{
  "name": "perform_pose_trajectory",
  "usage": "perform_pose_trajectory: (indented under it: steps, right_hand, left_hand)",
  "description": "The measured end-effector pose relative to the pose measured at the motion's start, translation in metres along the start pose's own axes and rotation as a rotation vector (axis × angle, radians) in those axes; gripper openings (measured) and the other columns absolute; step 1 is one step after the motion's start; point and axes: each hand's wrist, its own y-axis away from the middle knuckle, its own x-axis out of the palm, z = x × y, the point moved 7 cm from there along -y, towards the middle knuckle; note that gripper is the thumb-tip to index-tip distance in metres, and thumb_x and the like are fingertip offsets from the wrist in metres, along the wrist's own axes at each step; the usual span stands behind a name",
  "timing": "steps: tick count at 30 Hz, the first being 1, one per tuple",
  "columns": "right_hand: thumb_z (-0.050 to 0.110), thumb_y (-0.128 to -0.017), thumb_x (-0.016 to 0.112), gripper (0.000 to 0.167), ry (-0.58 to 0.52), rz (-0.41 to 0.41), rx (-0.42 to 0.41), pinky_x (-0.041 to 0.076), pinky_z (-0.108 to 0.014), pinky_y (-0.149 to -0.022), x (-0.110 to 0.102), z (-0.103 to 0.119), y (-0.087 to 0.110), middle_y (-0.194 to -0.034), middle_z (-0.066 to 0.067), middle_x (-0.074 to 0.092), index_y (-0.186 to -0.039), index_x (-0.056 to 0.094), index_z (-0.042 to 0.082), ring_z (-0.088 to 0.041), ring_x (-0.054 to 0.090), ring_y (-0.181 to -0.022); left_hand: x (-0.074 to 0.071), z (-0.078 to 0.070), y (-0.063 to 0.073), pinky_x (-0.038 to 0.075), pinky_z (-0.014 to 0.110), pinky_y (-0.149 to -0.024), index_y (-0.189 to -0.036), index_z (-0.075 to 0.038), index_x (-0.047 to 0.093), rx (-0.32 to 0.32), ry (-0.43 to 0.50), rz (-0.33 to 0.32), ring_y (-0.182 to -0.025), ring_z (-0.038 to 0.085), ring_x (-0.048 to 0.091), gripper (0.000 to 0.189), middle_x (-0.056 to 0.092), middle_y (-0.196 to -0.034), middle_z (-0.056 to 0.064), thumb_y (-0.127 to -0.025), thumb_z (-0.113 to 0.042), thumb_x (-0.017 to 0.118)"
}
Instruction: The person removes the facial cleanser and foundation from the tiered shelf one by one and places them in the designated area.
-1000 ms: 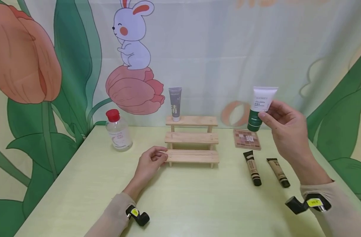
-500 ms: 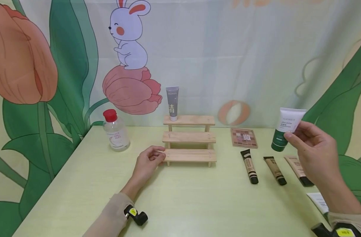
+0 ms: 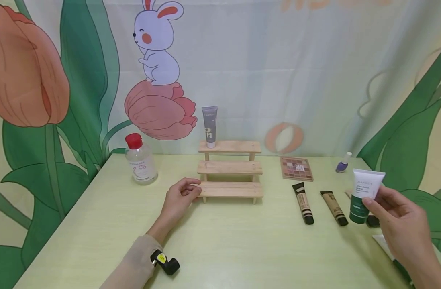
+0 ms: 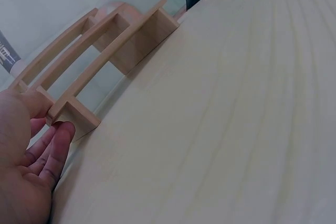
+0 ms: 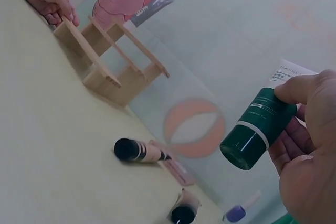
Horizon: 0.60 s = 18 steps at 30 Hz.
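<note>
My right hand (image 3: pixel 405 224) pinches a white tube with a green cap end (image 3: pixel 365 196) between thumb and fingers, cap down, above the right side of the table. In the right wrist view its green lower part (image 5: pixel 257 129) faces the camera. My left hand (image 3: pixel 178 198) grips the left end of the lowest step of a three-step wooden shelf (image 3: pixel 231 189). The left wrist view shows the thumb above and fingertips (image 4: pixel 64 130) below that board's end (image 4: pixel 65 103). A grey-purple tube (image 3: pixel 210 126) stands cap down on the top step, at its left.
Left of the shelf stands a clear bottle with a red cap (image 3: pixel 141 160). To the right lie an eyeshadow palette (image 3: pixel 296 168), two black-and-tan tubes, one nearer the shelf (image 3: pixel 303 202), and a purple nail polish bottle (image 3: pixel 342 164). Another white-green tube (image 3: pixel 390 253) lies partly behind my right arm.
My right hand has moved right and down toward the table, carrying the white-green tube. The nail polish bottle has come into sight. My left hand stays on the shelf.
</note>
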Motion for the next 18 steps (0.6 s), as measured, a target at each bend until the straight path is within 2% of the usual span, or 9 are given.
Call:
perform_pose_trajectory:
  steps: [4,8,11,12,15,18]
  right_hand:
    - [-0.003,-0.101,0.080,0.029,0.136,-0.027,0.060,0.060,-0.010,-0.084,-0.012,-0.012,0.011,-0.114,0.012,0.078,-0.126,0.079,0.011,0.000,0.071,-0.102]
    - [0.015,-0.102,0.084,0.026,0.430,-0.047,0.144,0.056,-0.008,-0.077,-0.021,-0.021,0.020,-0.105,0.022,0.075,-0.128,0.078,0.014,0.003,0.068,-0.094]
    - [0.031,-0.104,0.083,0.041,0.672,-0.025,0.182,0.054,-0.007,-0.074,-0.027,-0.025,0.025,-0.103,0.029,0.071,-0.136,0.073,0.008,0.008,0.065,-0.091]
    - [0.035,-0.104,0.082,0.048,0.722,-0.010,0.190,0.054,-0.008,-0.073,-0.028,-0.026,0.027,-0.103,0.030,0.070,-0.139,0.071,0.005,0.009,0.064,-0.090]
    - [0.045,-0.104,0.080,0.064,0.793,0.026,0.259,0.055,-0.009,-0.073,-0.034,-0.033,0.030,-0.112,0.022,0.072,-0.147,0.065,0.000,0.010,0.064,-0.090]
    - [0.050,-0.105,0.077,0.072,0.810,0.041,0.356,0.057,-0.012,-0.073,-0.040,-0.043,0.034,-0.125,0.002,0.075,-0.150,0.061,-0.002,0.005,0.064,-0.090]
  left_hand:
    - [0.000,0.000,0.000,0.066,0.029,-0.085,-0.129,-0.006,0.076,-0.005,0.002,0.004,-0.093,0.024,0.072,0.023,0.076,-0.109,0.016,-0.107,-0.012,0.077]
    - [0.000,0.001,0.000,0.067,0.030,-0.086,-0.129,-0.006,0.076,-0.002,0.008,0.007,-0.093,0.024,0.072,0.022,0.076,-0.109,0.016,-0.107,-0.011,0.076]
    - [0.000,0.002,-0.001,0.067,0.030,-0.086,-0.129,-0.006,0.076,-0.002,0.012,0.010,-0.094,0.023,0.072,0.022,0.076,-0.109,0.016,-0.107,-0.011,0.076]
    - [0.000,0.002,-0.001,0.067,0.030,-0.086,-0.129,-0.006,0.076,-0.002,0.013,0.010,-0.094,0.023,0.072,0.023,0.076,-0.109,0.016,-0.107,-0.011,0.076]
    - [-0.001,0.002,-0.002,0.067,0.030,-0.086,-0.129,-0.005,0.076,-0.004,0.013,0.009,-0.093,0.021,0.072,0.023,0.076,-0.109,0.016,-0.107,-0.010,0.076]
    - [-0.001,0.002,-0.002,0.067,0.029,-0.085,-0.129,-0.006,0.076,-0.008,0.012,0.005,-0.092,0.020,0.072,0.022,0.076,-0.109,0.016,-0.107,-0.010,0.076]
